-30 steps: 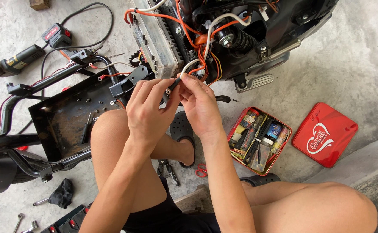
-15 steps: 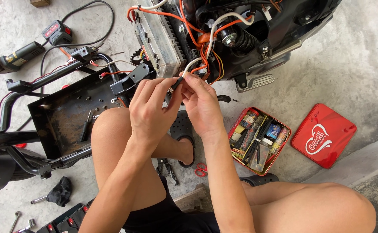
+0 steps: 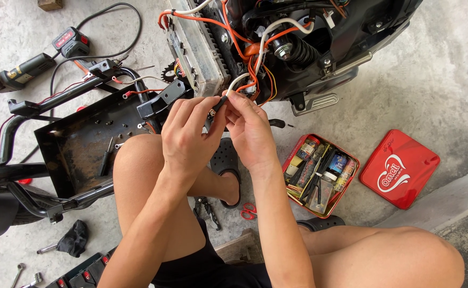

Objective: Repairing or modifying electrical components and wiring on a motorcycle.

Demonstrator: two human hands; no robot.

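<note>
Both hands met at frame centre: the left hand (image 3: 191, 136) pinched a small black connector (image 3: 216, 109), the right hand (image 3: 250, 130) gripping its white cable (image 3: 238, 82). Its long axis ran seven-to-one o'clock toward the scooter's wiring (image 3: 255, 58).

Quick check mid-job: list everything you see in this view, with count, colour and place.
wire connector: one, black with white lead, pinched between both hands
wiring bundle: orange, white and yellow, on the vehicle frame
controller box: one, grey, top centre
metal tray: one, black, left
angle grinder: one, dark, top left
tool tin: one, red, open, right of the knees
tin lid: one, red, far right
scissors: one, red-handled, on the floor
pliers: one, dark, on the floor
left hand: fingers on the connector
right hand: fingers on the connector
</note>
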